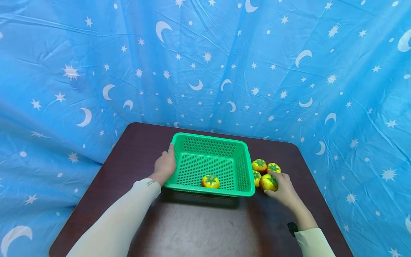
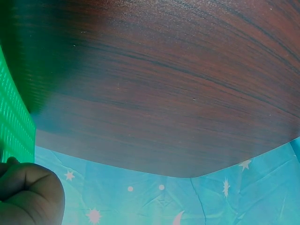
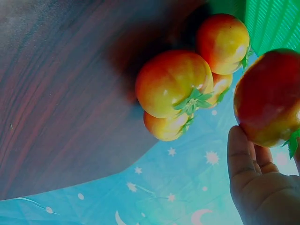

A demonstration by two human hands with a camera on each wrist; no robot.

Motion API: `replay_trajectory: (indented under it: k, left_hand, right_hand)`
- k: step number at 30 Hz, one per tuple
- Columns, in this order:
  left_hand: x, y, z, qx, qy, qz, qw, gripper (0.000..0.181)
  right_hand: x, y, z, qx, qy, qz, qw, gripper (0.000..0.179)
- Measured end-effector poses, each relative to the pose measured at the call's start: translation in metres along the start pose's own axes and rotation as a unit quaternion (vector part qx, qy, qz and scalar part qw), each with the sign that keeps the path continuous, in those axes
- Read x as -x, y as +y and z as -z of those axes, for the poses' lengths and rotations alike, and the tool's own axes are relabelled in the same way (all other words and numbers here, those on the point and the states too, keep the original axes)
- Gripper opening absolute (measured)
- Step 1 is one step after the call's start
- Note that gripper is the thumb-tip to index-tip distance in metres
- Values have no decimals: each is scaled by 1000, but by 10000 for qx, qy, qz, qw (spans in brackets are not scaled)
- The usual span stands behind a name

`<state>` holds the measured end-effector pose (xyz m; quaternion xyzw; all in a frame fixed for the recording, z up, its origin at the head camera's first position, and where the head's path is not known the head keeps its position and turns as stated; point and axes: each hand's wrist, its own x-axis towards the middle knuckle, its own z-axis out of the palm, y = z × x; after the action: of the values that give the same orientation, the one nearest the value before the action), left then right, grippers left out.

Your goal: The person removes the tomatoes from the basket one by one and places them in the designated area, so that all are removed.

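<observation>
My left hand (image 1: 165, 165) grips the left rim of a green plastic basket (image 1: 205, 136), its thumb lying along the edge. Inside the basket, near the front wall, sits one yellow-red tomato (image 1: 210, 181) with a green leafy top. My right hand (image 1: 282, 187) holds another tomato (image 3: 269, 98) between thumb and fingers, just right of the basket. Several more tomatoes (image 3: 173, 84) lie clustered on the table by the basket's right side; the held one partly covers this group in the head view. In the left wrist view, curled fingers (image 2: 35, 192) show beside the basket's slotted wall (image 2: 16, 122).
The dark brown wooden table (image 1: 205, 225) has rounded corners and extends in front of and on both sides of the basket. A blue curtain (image 1: 192, 71) with white moons and stars hangs behind the table and along its sides.
</observation>
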<state>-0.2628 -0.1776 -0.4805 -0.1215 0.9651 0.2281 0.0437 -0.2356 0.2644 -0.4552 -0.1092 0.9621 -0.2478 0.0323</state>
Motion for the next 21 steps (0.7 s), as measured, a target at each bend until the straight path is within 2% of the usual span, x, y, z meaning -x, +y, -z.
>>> replay_trajectory:
  k: [21]
  left_hand:
    - [2, 0, 0, 119, 105, -58, 9999, 68]
  right_hand:
    - [4, 13, -13, -109, -480, -131, 9987, 66]
